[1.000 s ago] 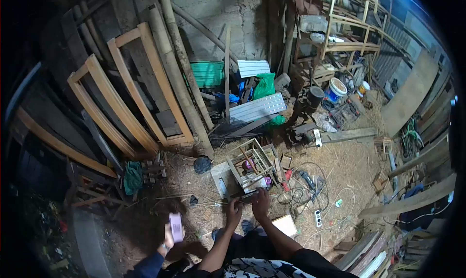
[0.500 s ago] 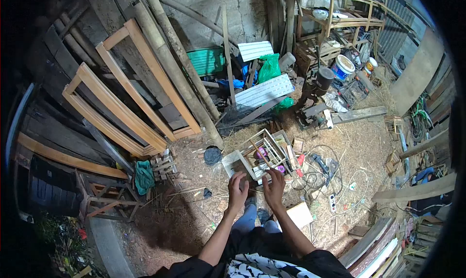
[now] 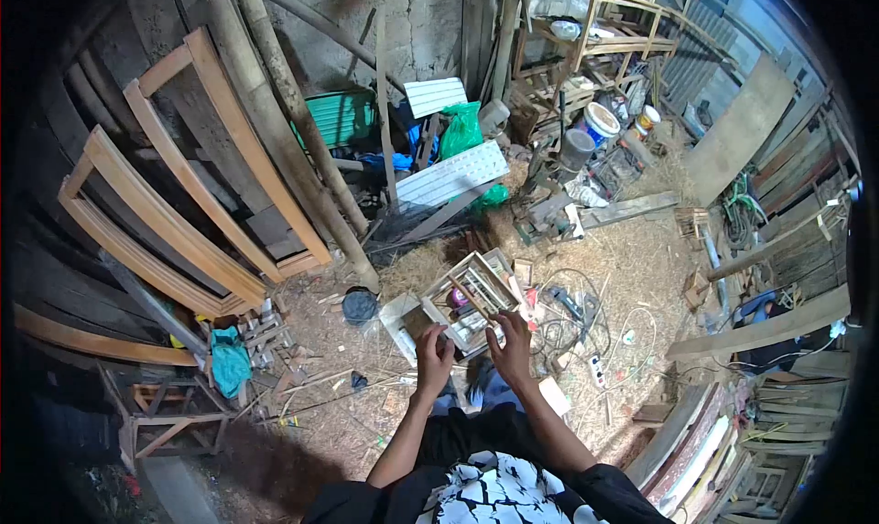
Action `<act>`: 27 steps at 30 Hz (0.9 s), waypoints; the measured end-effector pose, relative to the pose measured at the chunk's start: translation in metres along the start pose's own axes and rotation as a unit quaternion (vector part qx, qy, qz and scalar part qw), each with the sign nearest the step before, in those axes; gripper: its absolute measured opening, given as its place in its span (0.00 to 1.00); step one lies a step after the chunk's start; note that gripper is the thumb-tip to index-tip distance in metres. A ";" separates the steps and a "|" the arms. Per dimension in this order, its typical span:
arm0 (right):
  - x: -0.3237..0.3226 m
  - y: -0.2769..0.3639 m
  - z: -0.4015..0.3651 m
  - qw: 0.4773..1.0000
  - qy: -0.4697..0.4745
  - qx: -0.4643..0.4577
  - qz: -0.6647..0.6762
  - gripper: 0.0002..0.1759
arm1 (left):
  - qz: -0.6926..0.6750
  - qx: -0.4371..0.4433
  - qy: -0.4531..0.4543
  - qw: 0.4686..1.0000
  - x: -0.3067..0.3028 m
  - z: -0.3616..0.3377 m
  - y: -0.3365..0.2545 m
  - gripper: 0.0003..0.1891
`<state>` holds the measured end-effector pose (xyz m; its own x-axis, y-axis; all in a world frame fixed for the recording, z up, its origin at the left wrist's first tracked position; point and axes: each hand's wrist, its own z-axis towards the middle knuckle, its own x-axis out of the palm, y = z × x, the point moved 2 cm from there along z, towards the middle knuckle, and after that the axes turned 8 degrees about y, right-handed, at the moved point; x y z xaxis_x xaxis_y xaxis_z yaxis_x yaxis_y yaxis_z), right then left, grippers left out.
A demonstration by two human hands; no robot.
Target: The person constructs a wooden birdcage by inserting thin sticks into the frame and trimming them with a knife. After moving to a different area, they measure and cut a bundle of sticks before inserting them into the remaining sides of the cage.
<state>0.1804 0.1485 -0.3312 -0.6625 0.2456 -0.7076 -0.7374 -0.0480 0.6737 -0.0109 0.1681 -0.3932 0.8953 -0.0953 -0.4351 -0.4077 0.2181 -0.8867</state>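
Note:
My left hand (image 3: 434, 359) hovers in front of my body with its fingers apart and nothing in them. To its right, my right hand (image 3: 510, 348) is also empty, fingers slightly curled and spread. Beyond both hands, on the straw-strewn ground, sits a wooden toolbox (image 3: 502, 284) with tools and a purple item inside. Its near edge is partly hidden by my fingers. A shallow pale tray (image 3: 392, 319) adjoins it on the left. Whether either hand touches the box is hard to tell; both appear raised above it.
A dark bucket (image 3: 358, 306) stands left of the toolbox. Cables and a power tool (image 3: 568, 301) lie to the right, near a power strip (image 3: 597, 370). Wooden frames (image 3: 265, 149) lean on the left wall. Paint buckets (image 3: 600, 123) and planks (image 3: 632, 209) are farther back.
The view has turned to the right, so the surroundings sit farther left in it. Both hands stay empty and raised, with their fingers a little more curled.

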 end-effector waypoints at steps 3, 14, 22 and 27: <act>0.010 -0.006 0.006 0.999 0.031 0.016 0.010 0.18 | -0.008 -0.015 0.007 1.000 0.004 0.001 0.008 0.21; 0.042 -0.017 0.060 0.982 0.152 -0.105 -0.033 0.27 | 0.027 -0.089 -0.078 0.993 0.027 0.011 0.020 0.28; 0.035 -0.074 0.098 0.938 0.282 -0.203 0.014 0.27 | 0.108 -0.184 -0.184 0.959 0.096 -0.001 0.019 0.28; 0.041 -0.125 0.120 0.925 0.307 -0.222 -0.002 0.26 | 0.043 -0.252 -0.202 0.945 0.137 0.007 0.022 0.28</act>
<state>0.2613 0.2811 -0.4190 -0.5081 -0.3433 -0.7899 -0.6315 -0.4751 0.6127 0.1038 0.1670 -0.4710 0.8092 0.3020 -0.5039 -0.4246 -0.2921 -0.8570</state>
